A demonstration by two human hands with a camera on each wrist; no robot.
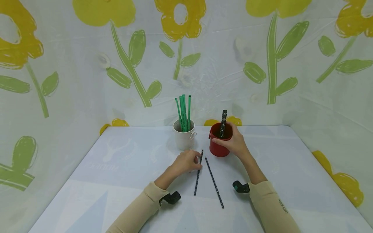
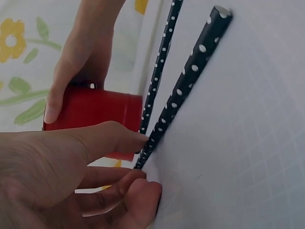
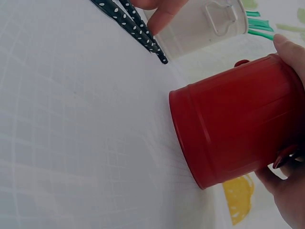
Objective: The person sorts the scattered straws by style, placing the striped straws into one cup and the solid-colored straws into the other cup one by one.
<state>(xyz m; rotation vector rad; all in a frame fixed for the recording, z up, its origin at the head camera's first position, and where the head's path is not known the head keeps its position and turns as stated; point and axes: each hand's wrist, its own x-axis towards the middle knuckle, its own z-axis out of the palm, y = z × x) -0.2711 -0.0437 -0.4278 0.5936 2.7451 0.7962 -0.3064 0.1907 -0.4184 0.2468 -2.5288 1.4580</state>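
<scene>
Here the left hand (image 1: pixel 186 161) pinches the top end of a dotted straw (image 1: pixel 198 174) lying on the desk (image 1: pixel 116 168). Just right of that grip, the right hand (image 1: pixel 234 142) wraps the red cup (image 1: pixel 219 149), one straw (image 1: pixel 223 123) upright inside.

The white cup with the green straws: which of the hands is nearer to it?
Left. The left hand lies just in front of the white cup, fingers on a black dotted straw. The right hand grips the red cup beside it.
</scene>
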